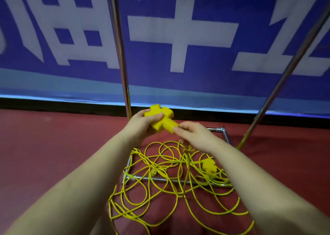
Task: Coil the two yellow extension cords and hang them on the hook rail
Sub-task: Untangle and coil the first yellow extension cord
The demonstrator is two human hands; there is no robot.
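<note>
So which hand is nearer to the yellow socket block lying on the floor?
Right. The right hand is above the floor socket block; the left hand is farther left, gripping another block.

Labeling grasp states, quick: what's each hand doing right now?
Left hand: grips the yellow socket block.
Right hand: pinches the yellow cord just below the block.

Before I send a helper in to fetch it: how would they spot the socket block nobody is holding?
Look at the red floor below the blue banner, where loose yellow cord sprawls over a metal frame. The free socket block lies among the loops at right; the other block is raised in both hands.
</note>
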